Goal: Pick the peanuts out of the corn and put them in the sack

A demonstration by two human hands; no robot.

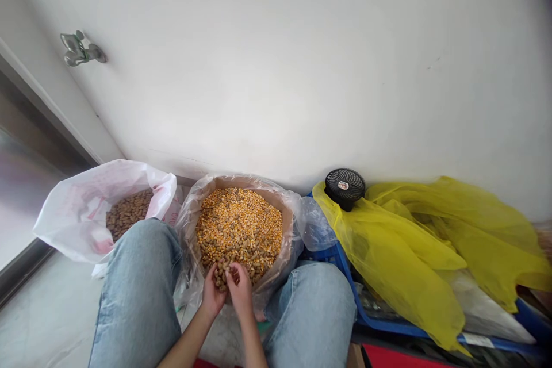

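The left hand [213, 294] and right hand [240, 290] are cupped together around brown pellets [221, 277]; the paper sack [254, 182] of corn kernels [239, 224] is well filled; left of it, a white plastic bag [86, 224] holds more pellets [129, 213].

On my feed, the corn sack [239, 236] sits between the left knee [140, 259] and right knee [313, 310], against the wall [276, 69]. The seed bag [101, 213] lies just left of it, behind the left knee. Farther right, a plastic sheet [409, 259] lies over a crate [340, 264], with a fan [345, 188] on top.
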